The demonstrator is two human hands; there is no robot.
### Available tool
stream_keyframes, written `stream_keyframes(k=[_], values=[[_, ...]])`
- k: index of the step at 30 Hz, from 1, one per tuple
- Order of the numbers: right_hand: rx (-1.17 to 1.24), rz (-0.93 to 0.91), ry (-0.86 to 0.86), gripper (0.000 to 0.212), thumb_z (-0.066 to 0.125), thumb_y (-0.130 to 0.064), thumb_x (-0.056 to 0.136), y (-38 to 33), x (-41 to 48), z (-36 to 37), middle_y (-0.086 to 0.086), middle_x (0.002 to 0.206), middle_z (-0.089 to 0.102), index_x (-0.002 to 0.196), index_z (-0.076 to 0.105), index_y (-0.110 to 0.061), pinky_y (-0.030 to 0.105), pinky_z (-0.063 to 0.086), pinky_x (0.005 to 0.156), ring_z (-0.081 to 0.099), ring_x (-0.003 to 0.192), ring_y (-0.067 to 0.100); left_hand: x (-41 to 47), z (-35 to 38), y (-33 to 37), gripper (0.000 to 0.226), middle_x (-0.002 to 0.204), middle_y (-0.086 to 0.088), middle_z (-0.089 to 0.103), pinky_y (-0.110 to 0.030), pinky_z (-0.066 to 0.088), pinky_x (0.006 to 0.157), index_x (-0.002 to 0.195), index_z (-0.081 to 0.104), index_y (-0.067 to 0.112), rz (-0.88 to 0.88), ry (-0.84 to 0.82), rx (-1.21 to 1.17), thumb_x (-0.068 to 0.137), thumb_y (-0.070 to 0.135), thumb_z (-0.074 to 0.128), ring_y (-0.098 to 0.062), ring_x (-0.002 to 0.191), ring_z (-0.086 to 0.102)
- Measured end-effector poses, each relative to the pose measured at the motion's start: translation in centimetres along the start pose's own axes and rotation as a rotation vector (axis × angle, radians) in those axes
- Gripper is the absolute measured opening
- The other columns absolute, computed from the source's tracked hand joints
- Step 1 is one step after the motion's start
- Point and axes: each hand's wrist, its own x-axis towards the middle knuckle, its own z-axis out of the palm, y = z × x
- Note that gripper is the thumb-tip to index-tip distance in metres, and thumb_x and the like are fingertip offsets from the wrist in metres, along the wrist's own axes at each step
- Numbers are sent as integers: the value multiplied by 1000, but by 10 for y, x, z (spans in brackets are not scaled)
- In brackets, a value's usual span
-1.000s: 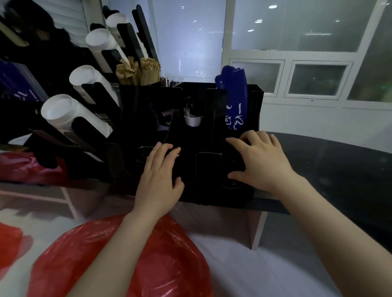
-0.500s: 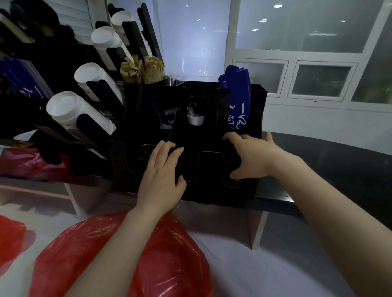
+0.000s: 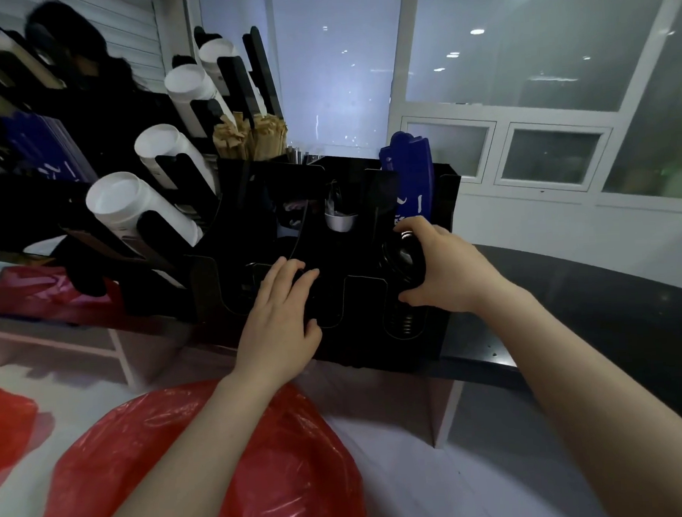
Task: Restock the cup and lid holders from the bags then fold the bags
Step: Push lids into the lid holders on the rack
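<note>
Left hand (image 3: 283, 320) hasn't budged since a second ago: still flat on the front of the black lid holder (image 3: 375, 343) at centre frame. The right hand (image 3: 447, 272) is where the change is. A second back it lay spread on the holder's front, then it dipped into the right-hand slot. Now it's up at the slot's mouth with a stack of black lids (image 3: 405, 263) in its grasp.

Poses now. The left forearm runs up from the bottom edge, crossing over the big red bag (image 3: 192, 463) in the lower middle, wrist straight, palm down. The right forearm sweeps in from the lower right corner, wrist bent in toward the holder.

And the hands: the left is released, fingers straight and a little spread, pressing the panel between the slots, holding nothing. The right is grasping, forefinger hooked over the top of the lids, thumb underneath, the stack on edge between them.

At upper left, the slanted cup holder (image 3: 156, 236) carries tubes of white cups (image 3: 131, 206). A second red bag (image 3: 37, 290) lies at its foot, and a third red bag (image 3: 4, 426) sits at the left edge.
</note>
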Motion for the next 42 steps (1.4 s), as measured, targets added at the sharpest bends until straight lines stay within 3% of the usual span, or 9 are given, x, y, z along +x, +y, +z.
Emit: stream_keyframes(k=[5,14,16,18,22,27,32,38,42], values=[[193,52,163,86,84,-25,58,3,2,-8,-2,115,53,128,35,-33,27,41,79,54,99,20,0,1,-1,64,153,2,21,-8,-7,103,145,33,18,0,-2,-2,86,15,58,-10,145,-2],[373,15,320,85,84,-26,60,-25,-12,-12,-11,116,52,129,35,-34,28,45,89,54,104,13,2,-10,0,54,154,5,21,-27,1,114,141,41,22,-29,-92,-61,89,20,58,-9,145,-1],[396,8,292,87,84,-27,60,-36,-18,-9,-13,115,50,130,34,-36,25,43,88,53,104,9,2,-20,4,48,153,8,25,-27,0,115,137,46,25,-83,-95,-178,91,24,57,-6,144,4],[384,-23,258,88,84,-29,59,-53,-23,-2,-15,117,49,131,34,-37,25,43,90,52,107,7,-2,-32,10,42,145,13,37,-22,15,112,133,50,26,-181,-11,-367,92,29,57,-2,140,20],[292,-141,227,91,83,-30,58,-97,-28,18,-10,131,47,135,35,-32,29,41,99,47,120,12,-17,-63,21,61,115,13,65,-12,47,85,131,52,25,-400,-44,-972,79,56,63,5,107,59],[241,-202,216,92,82,-32,60,-149,-26,47,-4,139,40,137,33,-31,32,36,104,39,128,20,-33,-87,1,47,105,6,71,-32,57,79,112,61,34,-475,-65,-1184,69,55,69,-13,99,68],[251,-270,217,90,68,-54,63,-188,-19,72,0,146,33,141,29,-31,33,32,104,32,132,21,-45,-106,-33,46,102,6,72,-37,57,82,109,63,31,-559,54,-1116,68,49,71,-10,95,68],[220,-349,148,100,81,-47,68,-234,-6,111,-9,156,12,144,16,-49,33,26,108,18,142,18,-68,-126,-90,25,96,10,70,-15,52,68,107,60,30,-593,141,-1091,83,24,68,-1,87,67],[426,-340,107,94,79,-47,66,-274,11,135,-18,155,7,139,20,-56,25,33,106,22,141,5,-72,-155,-141,30,100,7,70,-21,54,76,105,61,30,-536,37,-1081,75,29,61,-6,93,66]])
